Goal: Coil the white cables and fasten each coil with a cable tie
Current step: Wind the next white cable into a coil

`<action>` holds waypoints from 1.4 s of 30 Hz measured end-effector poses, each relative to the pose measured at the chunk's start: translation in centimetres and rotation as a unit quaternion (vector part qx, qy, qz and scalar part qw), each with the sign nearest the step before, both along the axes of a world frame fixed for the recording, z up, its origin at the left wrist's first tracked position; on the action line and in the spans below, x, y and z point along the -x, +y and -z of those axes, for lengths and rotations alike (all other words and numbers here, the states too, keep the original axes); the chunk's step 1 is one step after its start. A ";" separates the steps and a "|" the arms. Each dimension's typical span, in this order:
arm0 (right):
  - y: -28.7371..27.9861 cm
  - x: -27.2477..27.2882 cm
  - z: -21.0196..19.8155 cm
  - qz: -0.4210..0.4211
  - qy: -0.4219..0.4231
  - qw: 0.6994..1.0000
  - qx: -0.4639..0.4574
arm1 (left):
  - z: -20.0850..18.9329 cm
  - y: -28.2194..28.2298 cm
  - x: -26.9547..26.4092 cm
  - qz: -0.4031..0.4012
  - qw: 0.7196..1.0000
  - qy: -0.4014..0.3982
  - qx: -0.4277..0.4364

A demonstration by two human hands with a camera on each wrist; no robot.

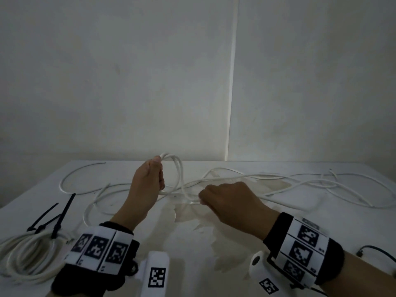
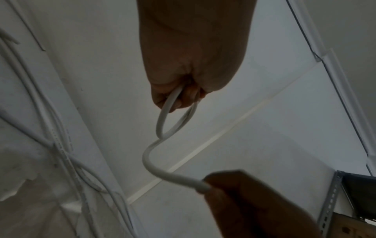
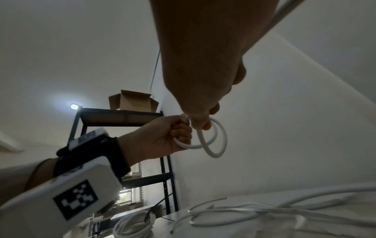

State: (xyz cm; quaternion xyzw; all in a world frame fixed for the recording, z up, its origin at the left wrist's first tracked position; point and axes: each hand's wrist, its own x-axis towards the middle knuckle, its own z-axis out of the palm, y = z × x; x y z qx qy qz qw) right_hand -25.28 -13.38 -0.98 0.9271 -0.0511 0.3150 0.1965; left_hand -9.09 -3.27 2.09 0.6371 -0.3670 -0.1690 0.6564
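My left hand [image 1: 158, 170] is raised above the table and grips a small coil of white cable [image 1: 177, 170], two or three loops hanging from its fingers. The left wrist view shows the loop [image 2: 160, 124] leaving the left hand [image 2: 177, 98]. To the right, my right hand [image 1: 203, 198] is curled round the same cable where it runs off the coil, low over the table. In the right wrist view the right hand [image 3: 201, 122] is beside the loops [image 3: 217, 145]. Loose white cable [image 1: 310, 185] sprawls over the white table [image 1: 214, 243].
A finished white coil [image 1: 27, 256] lies at the near left, with a black cable tie on it. Loose black cable ties [image 1: 64, 211] lie just behind it. A thin black cable [image 1: 377, 251] sits at the near right edge. A wall stands close behind the table. A dark shelf [image 3: 122, 116] carries a cardboard box.
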 end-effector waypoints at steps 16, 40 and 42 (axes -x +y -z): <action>1.3 -1.2 -3.0 -0.114 -0.101 0.978 -0.144 | 0.5 -0.1 4.1 0.123 0.989 -0.069 -0.038; -0.8 2.4 -4.8 -0.095 -0.068 0.776 -0.620 | -1.2 -0.3 6.4 0.178 0.972 0.152 -0.018; -0.2 2.4 -4.7 -0.112 -0.067 0.758 -0.639 | -1.2 -0.3 6.2 0.169 0.973 0.160 -0.001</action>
